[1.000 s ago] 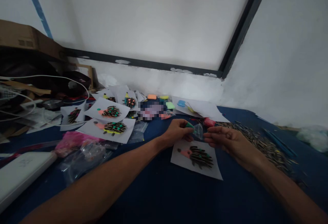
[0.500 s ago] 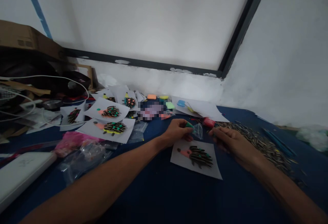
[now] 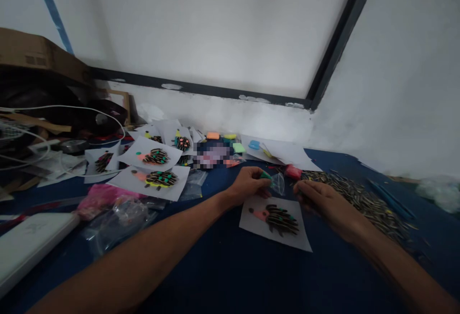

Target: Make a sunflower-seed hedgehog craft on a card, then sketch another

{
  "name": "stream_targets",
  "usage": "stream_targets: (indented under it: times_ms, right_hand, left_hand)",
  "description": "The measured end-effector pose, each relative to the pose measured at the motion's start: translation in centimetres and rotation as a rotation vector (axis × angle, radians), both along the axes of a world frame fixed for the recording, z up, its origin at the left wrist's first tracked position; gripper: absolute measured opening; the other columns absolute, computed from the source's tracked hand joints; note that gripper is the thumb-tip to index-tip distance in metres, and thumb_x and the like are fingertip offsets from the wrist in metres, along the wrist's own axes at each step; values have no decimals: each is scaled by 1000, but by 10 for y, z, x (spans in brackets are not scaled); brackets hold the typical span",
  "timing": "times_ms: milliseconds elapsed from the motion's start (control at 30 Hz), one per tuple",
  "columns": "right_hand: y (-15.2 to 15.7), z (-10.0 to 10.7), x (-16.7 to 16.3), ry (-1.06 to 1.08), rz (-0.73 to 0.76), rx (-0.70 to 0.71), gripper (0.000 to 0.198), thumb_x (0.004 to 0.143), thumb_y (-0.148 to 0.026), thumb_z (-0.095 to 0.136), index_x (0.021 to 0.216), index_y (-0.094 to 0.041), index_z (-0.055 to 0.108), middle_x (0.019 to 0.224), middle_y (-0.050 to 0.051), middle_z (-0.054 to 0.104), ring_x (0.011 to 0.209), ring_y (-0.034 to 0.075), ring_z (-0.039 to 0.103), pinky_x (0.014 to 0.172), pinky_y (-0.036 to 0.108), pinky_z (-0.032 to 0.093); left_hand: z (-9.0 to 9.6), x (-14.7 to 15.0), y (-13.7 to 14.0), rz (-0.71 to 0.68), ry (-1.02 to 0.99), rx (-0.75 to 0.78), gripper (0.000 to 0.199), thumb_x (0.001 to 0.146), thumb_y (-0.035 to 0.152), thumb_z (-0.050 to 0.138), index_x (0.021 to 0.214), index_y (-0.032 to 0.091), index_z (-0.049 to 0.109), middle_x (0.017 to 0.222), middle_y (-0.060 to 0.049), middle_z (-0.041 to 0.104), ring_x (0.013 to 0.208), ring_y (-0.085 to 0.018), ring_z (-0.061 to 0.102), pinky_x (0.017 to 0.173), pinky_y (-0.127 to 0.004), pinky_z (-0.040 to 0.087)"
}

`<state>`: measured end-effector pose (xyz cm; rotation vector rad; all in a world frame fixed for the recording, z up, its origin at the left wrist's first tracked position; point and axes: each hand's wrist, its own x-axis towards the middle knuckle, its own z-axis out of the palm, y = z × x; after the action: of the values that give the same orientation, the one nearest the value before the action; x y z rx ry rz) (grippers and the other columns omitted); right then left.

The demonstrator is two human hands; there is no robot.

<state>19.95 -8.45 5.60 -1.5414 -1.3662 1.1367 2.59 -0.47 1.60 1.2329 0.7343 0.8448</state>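
My left hand pinches a piece of green modelling clay with a small clear plastic bag hanging at its right side. Across from it, my right hand is closed, thumb against fingers; whatever sits in that pinch is too small to make out. Below and between both hands lies a white paper card bearing a hedgehog. Its face is pink clay with a brown nose, its spines are striped sunflower seeds, and a few green dots sit among them.
Sunflower seeds are heaped at the right beside a blue tool-like object. A red clay pack lies behind my hands. Several finished hedgehog cards, a pink bag and a white box occupy the left.
My right hand's fingertips have shifted very slightly and look less blurred. The left hand, the green clay and the hedgehog card stay in place.
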Motion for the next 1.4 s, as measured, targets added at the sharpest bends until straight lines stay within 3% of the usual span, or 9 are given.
stream_targets:
  times_ms: [167, 333, 433, 667, 1000, 1200, 1400]
  right_hand:
    - [-1, 2, -2, -38, -43, 12, 36, 71, -55, 64, 78, -20, 62, 62, -2, 53, 51, 11, 45, 45, 25, 33]
    - [1, 1, -1, 23, -75, 45, 26, 60, -28, 66, 85, -19, 63, 76, 0, 60, 56, 11, 51, 48, 24, 39]
    - [2, 0, 0, 43, -84, 58, 26, 56, -21, 60, 82, -19, 63, 76, 0, 59, 57, 11, 51, 52, 25, 43]
    - [1, 1, 0, 46, -54, 34, 23, 53, -19, 54, 75, -20, 60, 65, -3, 52, 51, 10, 43, 48, 25, 35]
    - [3, -2, 3, 44, -73, 78, 30, 47, -12, 50, 73, -20, 62, 67, -4, 55, 52, 10, 45, 50, 24, 36]
    - [4, -1, 5, -3, -135, 109, 27, 54, -17, 61, 81, -22, 65, 78, 1, 64, 70, 17, 58, 61, 29, 47]
    - [8, -6, 10, 132, -137, 121, 25, 61, -31, 77, 83, -22, 68, 84, 5, 71, 82, 22, 67, 81, 39, 54]
  left_hand:
    - [-1, 1, 0, 10, -7, -2, 10, 79, 3, 60, 77, 10, 54, 56, 4, 56, 46, -11, 61, 46, -20, 49]
    - [-1, -1, 0, -9, -11, 4, 10, 79, 3, 60, 76, 10, 54, 57, 4, 57, 47, -10, 61, 48, -19, 49]
    - [0, -1, 0, -16, -6, 0, 11, 80, 4, 60, 76, 11, 53, 56, 4, 56, 47, -9, 61, 47, -18, 49]
    - [2, -2, -1, -17, 7, 10, 10, 81, 4, 60, 77, 10, 53, 56, 3, 57, 48, -10, 61, 48, -19, 50]
    - [4, -1, -2, -2, 16, -1, 11, 80, 3, 59, 75, 10, 53, 56, 4, 56, 47, -10, 61, 47, -19, 49]
    - [2, -1, -2, 0, 6, -4, 12, 80, 2, 59, 75, 11, 53, 54, 4, 56, 47, -10, 61, 47, -19, 49]
    - [-2, 0, 1, -21, -8, 11, 10, 81, 3, 59, 77, 10, 53, 55, 4, 56, 47, -9, 61, 47, -17, 49]
